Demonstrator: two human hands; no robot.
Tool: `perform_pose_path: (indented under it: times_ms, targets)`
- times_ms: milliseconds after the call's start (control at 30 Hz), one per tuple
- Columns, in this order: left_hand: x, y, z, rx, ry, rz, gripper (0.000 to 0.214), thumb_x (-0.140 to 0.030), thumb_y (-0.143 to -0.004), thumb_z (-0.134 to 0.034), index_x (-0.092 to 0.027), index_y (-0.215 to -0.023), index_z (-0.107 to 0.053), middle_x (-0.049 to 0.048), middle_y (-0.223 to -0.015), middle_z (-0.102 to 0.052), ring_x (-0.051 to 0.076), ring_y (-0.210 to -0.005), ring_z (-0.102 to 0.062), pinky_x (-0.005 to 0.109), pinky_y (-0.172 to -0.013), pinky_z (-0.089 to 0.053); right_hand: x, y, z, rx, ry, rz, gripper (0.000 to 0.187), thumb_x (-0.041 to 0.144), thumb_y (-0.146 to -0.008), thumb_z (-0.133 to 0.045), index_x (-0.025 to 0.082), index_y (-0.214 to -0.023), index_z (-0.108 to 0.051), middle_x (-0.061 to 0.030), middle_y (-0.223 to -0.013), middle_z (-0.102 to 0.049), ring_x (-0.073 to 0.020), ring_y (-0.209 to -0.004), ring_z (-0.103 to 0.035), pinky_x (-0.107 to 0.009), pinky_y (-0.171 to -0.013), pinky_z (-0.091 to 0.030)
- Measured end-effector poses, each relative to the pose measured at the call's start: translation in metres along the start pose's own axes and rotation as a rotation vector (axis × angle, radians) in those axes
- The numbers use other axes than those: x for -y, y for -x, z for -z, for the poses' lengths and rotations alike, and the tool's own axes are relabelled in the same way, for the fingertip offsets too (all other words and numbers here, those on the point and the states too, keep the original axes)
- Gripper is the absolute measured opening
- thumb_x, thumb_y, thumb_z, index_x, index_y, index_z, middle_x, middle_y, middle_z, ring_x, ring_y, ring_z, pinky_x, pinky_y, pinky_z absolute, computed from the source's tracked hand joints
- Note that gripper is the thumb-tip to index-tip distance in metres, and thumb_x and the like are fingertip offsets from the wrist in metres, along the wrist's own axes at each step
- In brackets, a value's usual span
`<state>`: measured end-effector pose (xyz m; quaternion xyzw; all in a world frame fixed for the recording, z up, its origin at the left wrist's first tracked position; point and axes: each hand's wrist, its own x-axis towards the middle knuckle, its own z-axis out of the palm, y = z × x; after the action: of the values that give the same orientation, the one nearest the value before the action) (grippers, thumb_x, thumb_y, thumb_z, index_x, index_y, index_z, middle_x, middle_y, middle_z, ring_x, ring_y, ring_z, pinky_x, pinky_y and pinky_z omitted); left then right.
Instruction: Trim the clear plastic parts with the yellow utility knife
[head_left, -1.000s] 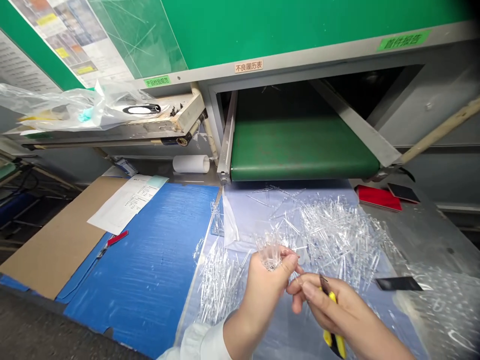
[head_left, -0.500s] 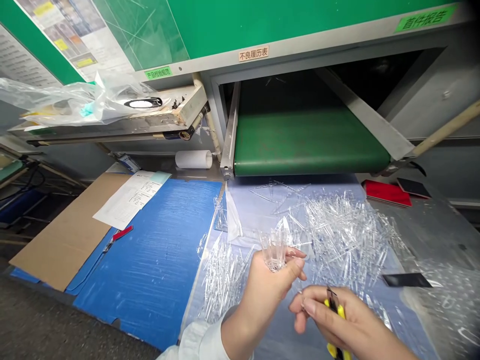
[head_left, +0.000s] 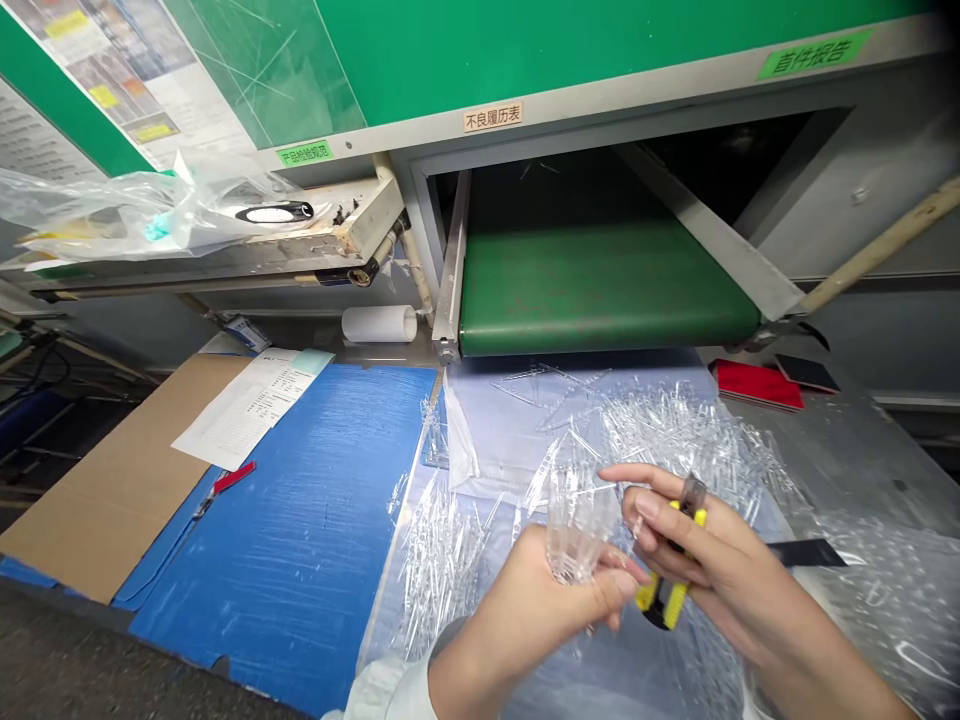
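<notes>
My left hand (head_left: 544, 595) is closed around a bundle of clear plastic pieces (head_left: 577, 515), which stand up and fan out above the fist. Close on its right, my right hand (head_left: 701, 545) keeps a yellow and black utility knife (head_left: 664, 600) tucked across the palm. Its index finger reaches to the upper edge of the bundle, while the thumb pinches near another finger; whether a small clear piece is between them I cannot tell. Behind the hands lies a big heap of thin clear plastic pieces (head_left: 675, 430). Left of my left wrist is a smaller, roughly aligned pile (head_left: 442, 570).
A green conveyor belt (head_left: 600, 300) ends above the far side of the sheet-covered table. On the left lie a blue board (head_left: 300, 520), cardboard (head_left: 112, 480), a paper sheet (head_left: 255, 405) and a red-handled tool (head_left: 234, 478). Bubble wrap (head_left: 892, 590) is at right, red pads (head_left: 757, 385) behind.
My right hand has moved up, its index finger now at the bundle's top. The bundle in my left hand shows taller and slightly further right. The view has shifted a little.
</notes>
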<state>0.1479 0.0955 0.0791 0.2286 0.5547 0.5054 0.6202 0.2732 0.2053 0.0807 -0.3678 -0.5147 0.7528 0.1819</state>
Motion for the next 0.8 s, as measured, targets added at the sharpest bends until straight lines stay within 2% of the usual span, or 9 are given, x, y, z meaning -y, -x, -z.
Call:
perform_pose_path:
  times_ms: [67, 133, 200, 267, 367, 433, 533, 667, 800]
  targets:
    - [0.001, -0.001, 0.008, -0.056, -0.014, -0.019, 0.034, -0.045, -0.070, -0.070, -0.013, -0.082, -0.070, -0.0024, -0.055, -0.056, 0.005, -0.041, -0.033, 0.020, -0.042, -0.023, 0.003, 0.004, 0.002, -0.103, 0.105, 0.127, 0.030, 0.051, -0.074, -0.069, 0.021, -0.076, -0.064, 0.0053, -0.052, -0.048, -0.0059, -0.039, -0.039, -0.019, -0.039, -0.032]
    - [0.002, -0.004, 0.016, -0.319, 0.024, -0.102, 0.045, -0.053, -0.068, -0.071, -0.013, -0.090, -0.069, -0.0017, -0.058, -0.059, 0.004, -0.041, -0.029, 0.020, -0.042, -0.021, 0.001, 0.014, 0.002, -0.360, 0.349, 0.375, 0.021, 0.041, -0.079, -0.067, 0.024, -0.070, -0.062, 0.0018, -0.056, -0.056, -0.0126, -0.050, -0.054, -0.022, -0.043, -0.043]
    - [0.003, -0.005, 0.019, -0.528, 0.095, -0.184, 0.049, -0.056, -0.069, -0.069, -0.013, -0.093, -0.067, -0.0003, -0.064, -0.062, 0.003, -0.040, -0.026, 0.020, -0.042, -0.019, -0.007, 0.025, 0.000, -0.546, 0.664, 0.681, 0.003, 0.027, -0.081, -0.066, 0.027, -0.081, -0.063, 0.0002, -0.069, -0.067, -0.0169, -0.061, -0.064, -0.027, -0.055, -0.051]
    - [0.004, -0.005, 0.016, -0.464, 0.165, -0.199, 0.046, -0.053, -0.071, -0.069, -0.012, -0.093, -0.067, 0.0030, -0.072, -0.066, 0.002, -0.040, -0.027, 0.020, -0.041, -0.019, -0.018, 0.031, -0.007, -0.443, 0.935, 0.952, 0.019, 0.014, -0.080, -0.066, 0.027, -0.094, -0.062, -0.0010, -0.079, -0.072, -0.0179, -0.068, -0.068, -0.030, -0.065, -0.054]
    - [0.004, -0.003, 0.004, -0.226, 0.278, -0.144, 0.038, -0.046, -0.075, -0.069, -0.012, -0.093, -0.067, 0.0053, -0.077, -0.069, 0.001, -0.038, -0.029, 0.020, -0.040, -0.019, -0.032, 0.030, -0.019, -0.094, 1.074, 1.185, 0.023, 0.005, -0.081, -0.062, 0.022, -0.096, -0.059, -0.0030, -0.074, -0.073, -0.0163, -0.062, -0.068, -0.027, -0.061, -0.053]
    - [0.002, -0.002, 0.001, -0.204, 0.321, -0.144, 0.031, -0.042, -0.078, -0.066, -0.012, -0.085, -0.066, 0.0024, -0.068, -0.066, 0.001, -0.037, -0.028, 0.019, -0.041, -0.020, -0.035, 0.028, -0.023, 0.014, 1.047, 1.169, 0.014, 0.015, -0.085, -0.061, 0.021, -0.097, -0.057, -0.0012, -0.064, -0.068, -0.0142, -0.052, -0.063, -0.025, -0.052, -0.049]
    - [-0.003, 0.001, 0.002, -0.238, 0.232, -0.129, 0.027, -0.039, -0.078, -0.064, -0.013, -0.081, -0.065, -0.0030, -0.053, -0.058, 0.002, -0.035, -0.025, 0.019, -0.040, -0.019, -0.030, 0.027, -0.022, 0.031, 0.910, 0.894, 0.026, 0.045, -0.094, -0.044, 0.023, -0.104, -0.053, 0.0026, -0.060, -0.059, -0.0121, -0.046, -0.056, -0.022, -0.044, -0.044]
    - [-0.007, 0.004, 0.005, -0.263, 0.027, -0.095, 0.018, -0.030, -0.079, -0.062, -0.015, -0.087, -0.066, -0.0047, -0.050, -0.055, 0.005, -0.042, -0.036, 0.020, -0.046, -0.029, -0.017, 0.029, -0.017, -0.035, 0.852, 0.565, 0.026, 0.033, -0.098, -0.033, 0.025, -0.083, -0.053, 0.0027, -0.067, -0.058, -0.0120, -0.054, -0.057, -0.022, -0.049, -0.043]
    - [-0.007, 0.008, 0.002, -0.248, -0.056, -0.148, 0.012, -0.026, -0.081, -0.059, -0.016, -0.076, -0.061, -0.0036, -0.054, -0.055, 0.010, -0.056, -0.050, 0.022, -0.061, -0.038, -0.013, 0.027, -0.018, -0.007, 0.938, 0.491, 0.027, 0.032, -0.096, -0.037, 0.026, -0.078, -0.055, 0.0020, -0.074, -0.062, -0.0137, -0.063, -0.061, -0.023, -0.055, -0.045]
